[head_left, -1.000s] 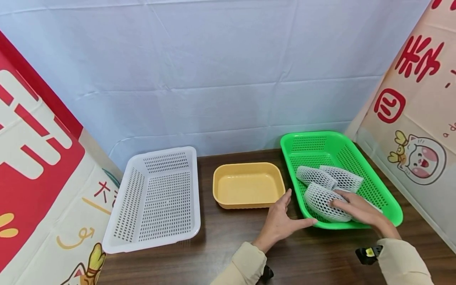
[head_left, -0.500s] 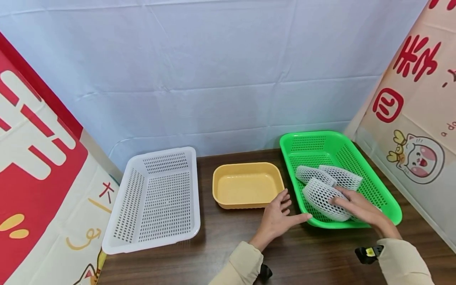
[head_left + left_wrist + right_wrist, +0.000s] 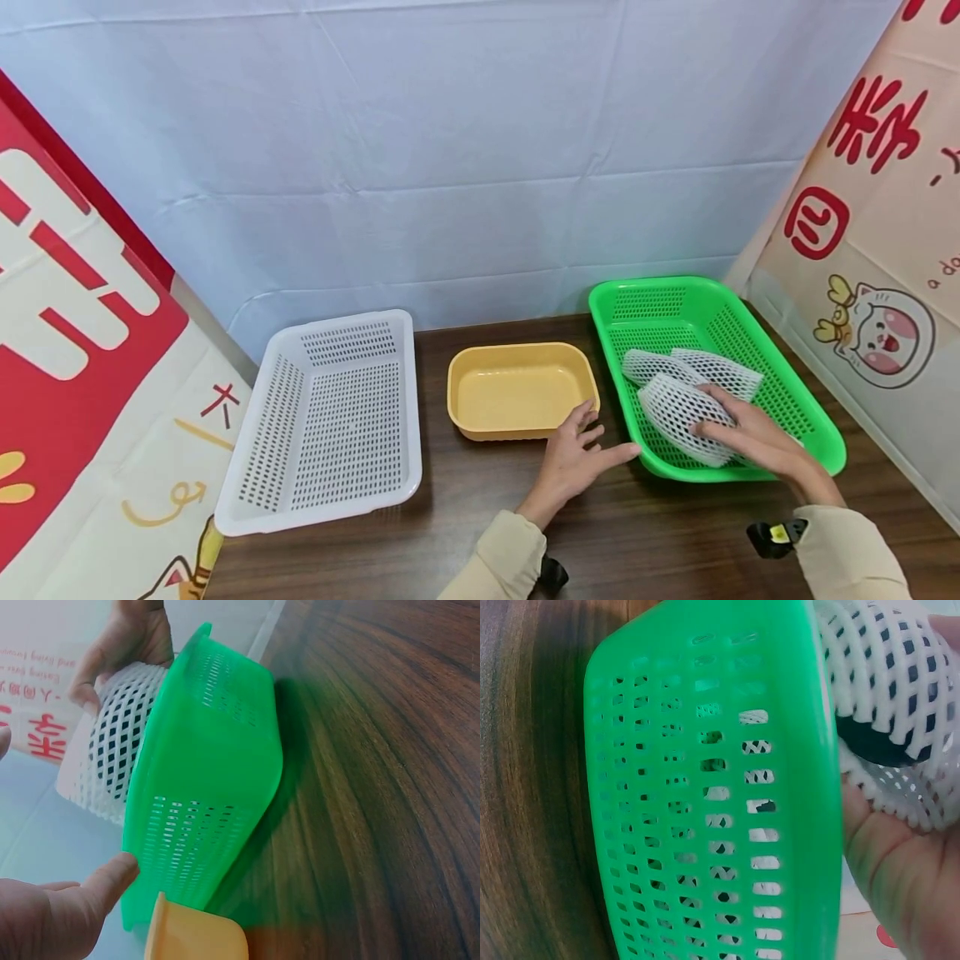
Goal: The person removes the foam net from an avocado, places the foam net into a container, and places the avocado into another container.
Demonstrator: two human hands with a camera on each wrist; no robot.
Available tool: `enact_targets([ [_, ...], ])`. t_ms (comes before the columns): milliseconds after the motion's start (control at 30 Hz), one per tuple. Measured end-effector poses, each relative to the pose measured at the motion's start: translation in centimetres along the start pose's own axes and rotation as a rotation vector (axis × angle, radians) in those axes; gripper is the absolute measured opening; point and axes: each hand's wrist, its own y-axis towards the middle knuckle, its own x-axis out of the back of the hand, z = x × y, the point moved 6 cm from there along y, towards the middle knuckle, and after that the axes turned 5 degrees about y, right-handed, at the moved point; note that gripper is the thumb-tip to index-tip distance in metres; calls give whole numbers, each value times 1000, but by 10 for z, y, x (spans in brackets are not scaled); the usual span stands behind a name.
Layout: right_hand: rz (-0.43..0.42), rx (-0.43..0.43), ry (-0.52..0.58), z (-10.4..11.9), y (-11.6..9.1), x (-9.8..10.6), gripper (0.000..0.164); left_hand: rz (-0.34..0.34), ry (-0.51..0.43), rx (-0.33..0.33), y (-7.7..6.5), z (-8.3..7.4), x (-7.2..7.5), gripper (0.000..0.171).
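Over the near part of the green basket [image 3: 652, 329], my right hand [image 3: 750, 433] grips a white foam net sleeve [image 3: 678, 417]. The right wrist view shows a dark, rounded thing inside this foam net sleeve [image 3: 900, 667], through the mesh and at its mouth. Thumb and fingers lie on opposite sides of it. Behind it in the basket lie other foam net sleeves [image 3: 723, 373]. My left hand [image 3: 566, 462] holds nothing, fingers spread and relaxed, between the yellow dish [image 3: 517, 432] and the basket's near left corner. Its thumb points toward the basket rim.
A white perforated basket [image 3: 352, 433] stands on the left of the brown wooden table [image 3: 472, 508]. The yellow dish sits between the two baskets. A pale cloth [image 3: 465, 167] hangs behind the table, with printed sheets [image 3: 862, 275] at both sides.
My left hand has drawn back left from the green basket's rim. The right hand has kept its place, its fingers shifting on the foam net sleeve, which has tilted slightly.
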Motion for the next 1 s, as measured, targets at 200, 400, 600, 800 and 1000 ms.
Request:
enact_targets([
  [200,-30,26,-13,0,1,0,60,-5,-19,8,1,3,2,78],
  [400,-45,59,-19,3,0,-1,61,5,-79,29,2,7,3,73],
  [600,-61,58,-35,3,0,-1,65,18,-176,75,3,10,2,59],
  [800,-73,88,-23,8,1,-2,65,54,-289,102,3,12,1,51],
  [1000,-82,117,-7,14,3,-2,65,74,-379,92,2,9,1,52],
])
